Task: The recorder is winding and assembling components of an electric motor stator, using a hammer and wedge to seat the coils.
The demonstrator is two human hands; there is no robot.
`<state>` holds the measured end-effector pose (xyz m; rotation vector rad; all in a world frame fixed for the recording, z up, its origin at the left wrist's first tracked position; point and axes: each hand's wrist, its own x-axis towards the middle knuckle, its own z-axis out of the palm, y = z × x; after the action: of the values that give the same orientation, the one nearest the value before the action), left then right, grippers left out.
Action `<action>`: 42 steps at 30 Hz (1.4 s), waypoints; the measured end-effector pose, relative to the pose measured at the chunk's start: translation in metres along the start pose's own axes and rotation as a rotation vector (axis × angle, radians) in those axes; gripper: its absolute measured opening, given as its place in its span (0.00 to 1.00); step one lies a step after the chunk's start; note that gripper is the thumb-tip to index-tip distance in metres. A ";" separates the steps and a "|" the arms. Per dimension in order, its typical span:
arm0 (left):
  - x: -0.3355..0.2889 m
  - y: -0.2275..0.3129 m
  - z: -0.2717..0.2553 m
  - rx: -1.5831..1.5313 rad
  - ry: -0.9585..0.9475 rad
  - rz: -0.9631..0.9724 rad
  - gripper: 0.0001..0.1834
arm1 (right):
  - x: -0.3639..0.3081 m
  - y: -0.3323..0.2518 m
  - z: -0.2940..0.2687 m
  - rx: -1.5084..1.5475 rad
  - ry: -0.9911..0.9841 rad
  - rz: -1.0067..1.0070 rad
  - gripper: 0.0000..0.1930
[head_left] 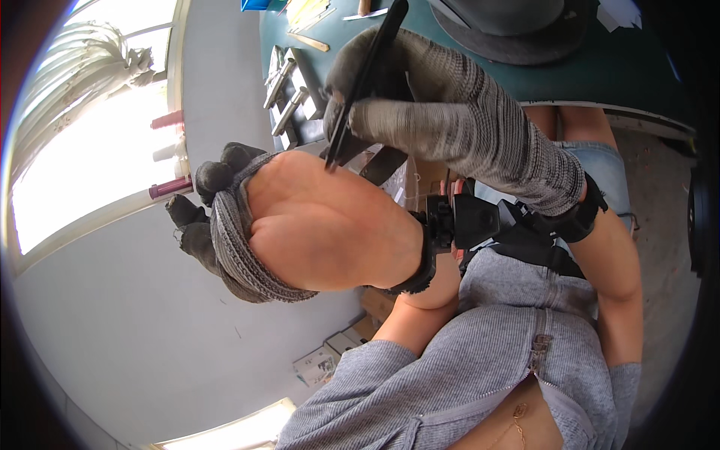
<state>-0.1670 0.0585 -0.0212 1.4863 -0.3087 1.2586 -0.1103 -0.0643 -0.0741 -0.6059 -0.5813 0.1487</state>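
My left hand (330, 217) is held palm up in the middle of the view. Its palm is bare, and a grey knit glove (238, 244) with dark fingertips is bunched across the fingers, which are bent and apart with nothing in them. Above it, my right hand (420, 112) wears a matching grey glove, worn dark at the fingers. Between its thumb and fingers are slim black tweezers (370, 71), slanted with the narrow tip down at the bare left palm. I cannot make out whether the tip touches the skin.
Behind my hands is a dark green tabletop (409, 28) with metal blocks carrying rods (289, 97), thin wooden sticks (309, 15) and a round dark grey machine part (510, 30). Black straps with a mount (465, 221) sit at my wrists. A white wall and window stand at left.
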 end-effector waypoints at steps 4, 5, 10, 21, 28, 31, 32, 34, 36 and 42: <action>0.019 0.003 0.013 -0.224 0.029 -0.003 0.05 | -0.001 0.000 0.000 -0.187 0.037 0.046 0.16; 0.023 0.005 0.016 -0.218 0.072 -0.023 0.05 | -0.002 -0.003 0.001 -0.185 0.038 0.047 0.16; 0.000 0.002 0.016 1.190 0.072 0.355 0.06 | -0.007 -0.011 -0.004 0.199 0.103 0.291 0.15; 0.022 -0.003 0.016 -0.287 0.167 -0.096 0.06 | -0.014 0.002 -0.006 0.212 0.007 0.065 0.14; 0.013 -0.001 0.022 -0.255 0.256 -0.083 0.04 | -0.004 -0.005 -0.004 0.123 -0.018 0.175 0.15; 0.018 -0.001 0.027 -0.250 0.291 -0.087 0.04 | -0.004 -0.008 -0.010 0.165 -0.029 0.157 0.15; 0.017 0.000 0.029 -0.256 0.309 -0.085 0.04 | -0.005 -0.010 -0.012 0.248 -0.060 0.164 0.15; 0.014 -0.003 0.032 -0.274 0.337 -0.087 0.04 | -0.005 -0.013 -0.012 0.078 -0.062 0.171 0.15; 0.013 -0.002 0.033 -0.271 0.369 -0.081 0.04 | -0.004 -0.009 -0.010 -0.089 -0.058 0.185 0.15; 0.016 0.001 0.038 -0.289 0.444 -0.079 0.05 | -0.007 -0.005 -0.011 0.072 0.105 0.275 0.14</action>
<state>-0.1417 0.0327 -0.0009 0.9363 -0.1269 1.3763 -0.1098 -0.0761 -0.0820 -0.6180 -0.3872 0.3923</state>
